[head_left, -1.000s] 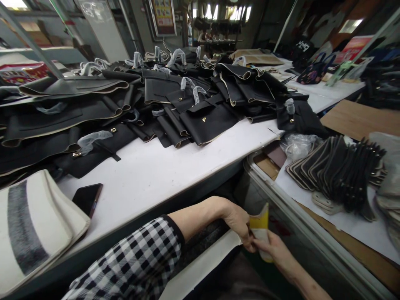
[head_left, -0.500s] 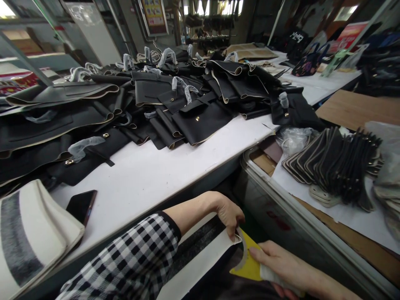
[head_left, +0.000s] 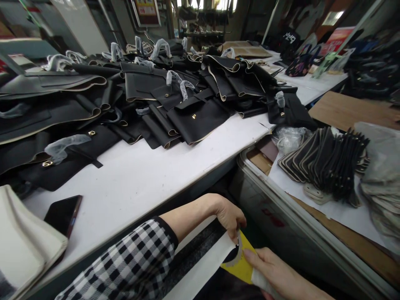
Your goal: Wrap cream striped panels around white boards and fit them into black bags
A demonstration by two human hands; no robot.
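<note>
My left hand, below a black-and-white checked sleeve, bends down with its fingers closed on the end of a white panel with a wide dark stripe. Close by, my right hand grips a flat yellow tool with a curved grey edge. White wrapping shows around the part under my right fingers. That curved edge lies right beside my left fingertips; whether it touches the panel I cannot tell. Both hands are low in front of the table edge, and dark cloth lies beneath them.
Black bag pieces with plastic-wrapped handles are heaped across the white table. A phone and a folded white piece lie at left. To the right, a stack of black flaps sits on a lower surface beside clear plastic.
The view has shifted slightly, so the table's things sit further left. The yellow tool and my right hand have moved a little left; both hands keep their grip.
</note>
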